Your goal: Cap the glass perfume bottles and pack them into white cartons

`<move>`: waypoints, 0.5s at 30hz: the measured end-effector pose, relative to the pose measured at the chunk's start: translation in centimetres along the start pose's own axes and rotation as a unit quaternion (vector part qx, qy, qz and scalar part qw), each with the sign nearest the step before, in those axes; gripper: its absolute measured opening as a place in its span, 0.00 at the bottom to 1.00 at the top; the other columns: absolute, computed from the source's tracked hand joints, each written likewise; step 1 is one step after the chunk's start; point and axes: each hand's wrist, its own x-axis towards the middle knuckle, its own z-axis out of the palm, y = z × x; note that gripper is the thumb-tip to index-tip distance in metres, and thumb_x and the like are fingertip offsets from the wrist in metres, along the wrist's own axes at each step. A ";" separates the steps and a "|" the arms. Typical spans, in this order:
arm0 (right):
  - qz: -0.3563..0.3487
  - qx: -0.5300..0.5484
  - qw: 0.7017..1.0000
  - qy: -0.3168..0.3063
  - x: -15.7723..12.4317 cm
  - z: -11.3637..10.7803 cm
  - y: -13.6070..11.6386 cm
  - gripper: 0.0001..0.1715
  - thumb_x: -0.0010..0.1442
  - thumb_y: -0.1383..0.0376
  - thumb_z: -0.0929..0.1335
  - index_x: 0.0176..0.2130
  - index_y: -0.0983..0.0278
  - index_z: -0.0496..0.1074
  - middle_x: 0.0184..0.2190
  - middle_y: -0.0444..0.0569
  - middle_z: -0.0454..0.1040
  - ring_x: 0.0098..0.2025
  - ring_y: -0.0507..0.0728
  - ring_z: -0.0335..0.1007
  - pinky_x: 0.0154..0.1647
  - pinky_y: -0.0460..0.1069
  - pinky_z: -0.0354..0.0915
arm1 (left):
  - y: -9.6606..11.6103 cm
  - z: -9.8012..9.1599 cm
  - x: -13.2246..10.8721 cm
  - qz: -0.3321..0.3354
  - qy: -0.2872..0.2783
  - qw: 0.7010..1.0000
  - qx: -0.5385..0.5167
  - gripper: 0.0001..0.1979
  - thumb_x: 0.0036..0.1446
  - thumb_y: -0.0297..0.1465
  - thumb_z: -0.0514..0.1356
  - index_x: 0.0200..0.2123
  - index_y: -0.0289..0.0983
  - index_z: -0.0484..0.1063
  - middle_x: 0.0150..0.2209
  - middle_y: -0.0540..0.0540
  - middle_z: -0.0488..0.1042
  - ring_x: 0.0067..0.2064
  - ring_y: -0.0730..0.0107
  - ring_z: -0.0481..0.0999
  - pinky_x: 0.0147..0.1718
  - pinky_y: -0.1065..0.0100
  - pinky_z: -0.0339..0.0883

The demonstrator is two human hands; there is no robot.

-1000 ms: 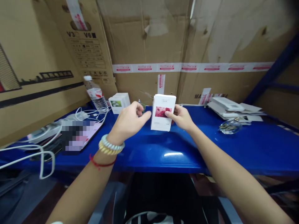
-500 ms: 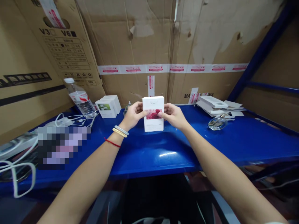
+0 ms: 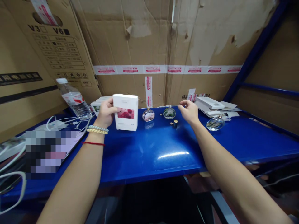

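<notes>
The left hand (image 3: 105, 112) grips a white box (image 3: 125, 112) by its left edge, thumb in front, holding it upright just above the table (image 3: 163, 152) (probably so the printed face stays readable). The right hand (image 3: 189, 111) is loosely open and holds nothing visible; its fingertips sit just beside a green bottle (image 3: 169, 113). A pink bottle (image 3: 148, 115) stands between box and green bottle, and a gold cap (image 3: 175, 123) lies near the right wrist. The table's front half offers room; cables (image 3: 60, 123) crowd the left edge, and flat cartons (image 3: 215, 105) the right rear.
</notes>
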 end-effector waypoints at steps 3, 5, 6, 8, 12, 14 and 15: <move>-0.056 -0.004 0.998 -0.009 -1.1 0.6 -1.1 0.13 0.48 0.61 0.67 0.33 0.65 0.74 0.31 0.50 0.77 0.31 0.54 0.69 0.41 0.51 0.66 | 0.3 -0.9 0.4 0.030 0.071 0.995 -0.064 0.16 0.32 0.29 0.60 0.31 0.36 0.74 0.30 0.49 0.78 0.30 0.67 0.75 0.33 0.65 0.74; -0.098 -0.015 0.995 -0.033 -2.1 1.3 -2.1 0.12 0.50 0.61 0.66 0.33 0.65 0.74 0.31 0.50 0.77 0.30 0.54 0.69 0.40 0.51 0.66 | 0.4 -0.8 0.4 0.028 0.082 0.993 -0.083 0.16 0.32 0.28 0.59 0.30 0.35 0.74 0.30 0.48 0.78 0.32 0.66 0.76 0.35 0.64 0.74; -0.112 -0.021 0.992 -0.056 -2.7 1.7 -2.6 0.12 0.50 0.62 0.66 0.35 0.65 0.74 0.32 0.50 0.78 0.31 0.54 0.69 0.40 0.51 0.67 | 0.3 -0.6 0.4 0.025 0.084 0.992 -0.086 0.16 0.32 0.28 0.59 0.30 0.35 0.74 0.31 0.47 0.78 0.32 0.66 0.76 0.35 0.64 0.74; -0.126 -0.036 0.984 -0.124 -3.8 2.8 -3.2 0.16 0.51 0.64 0.66 0.40 0.66 0.74 0.38 0.52 0.78 0.33 0.54 0.71 0.44 0.52 0.68 | 0.1 0.0 0.3 0.015 0.077 0.994 -0.080 0.16 0.32 0.28 0.60 0.31 0.35 0.73 0.31 0.47 0.77 0.32 0.67 0.76 0.34 0.64 0.73; -0.122 -0.074 0.957 -0.254 -5.7 5.0 -3.4 0.33 0.52 0.64 0.69 0.57 0.69 0.66 0.54 0.60 0.72 0.40 0.57 0.75 0.53 0.54 0.67 | -0.5 0.5 0.1 -0.030 0.031 0.998 -0.048 0.20 0.33 0.28 0.65 0.36 0.35 0.72 0.33 0.45 0.77 0.32 0.66 0.76 0.32 0.65 0.72; -0.119 -0.094 0.951 -0.270 -6.3 5.8 -3.2 0.41 0.52 0.60 0.70 0.61 0.71 0.60 0.58 0.64 0.68 0.44 0.59 0.75 0.55 0.56 0.66 | -0.8 0.4 0.1 -0.046 0.024 0.998 -0.042 0.21 0.33 0.29 0.67 0.37 0.35 0.71 0.33 0.45 0.77 0.33 0.65 0.76 0.33 0.65 0.72; -0.121 -0.103 0.951 -0.264 -6.5 6.2 -3.3 0.43 0.52 0.58 0.70 0.61 0.72 0.59 0.58 0.65 0.67 0.47 0.61 0.74 0.56 0.56 0.66 | -0.9 0.3 0.2 -0.049 0.025 0.998 -0.041 0.22 0.33 0.29 0.67 0.37 0.35 0.71 0.33 0.45 0.77 0.33 0.65 0.76 0.33 0.65 0.72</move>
